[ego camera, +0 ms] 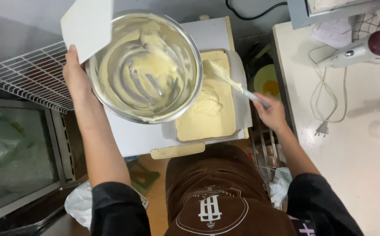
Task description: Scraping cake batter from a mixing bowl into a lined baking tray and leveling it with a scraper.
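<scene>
1. Head view, the setting: you stood at a small white work surface (133,137) in a cramped kitchen, with a white wire rack (32,81) to your left and a pale counter (355,148) to your right.
2. On that counter lay a white hand mixer (358,49) with a dark red end, its cord (329,100) trailing loose beside it.
3. Your left hand (75,76) was closed around the rim of a steel mixing bowl (146,65), holding it tilted above the surface. Pale yellow batter streaked the inside of the bowl.
4. A flat white board (87,26) stood just behind that hand, overlapping the bowl's far edge.
5. Your right hand (272,114) was wrapped firmly around the handle of a spatula (225,76), whose batter-coated blade hung over the tin.
6. The rectangular paper-lined baking tin (207,126) sat on the work surface, partly under the bowl's right edge, filled with batter that was heaped up near the bowl.
</scene>
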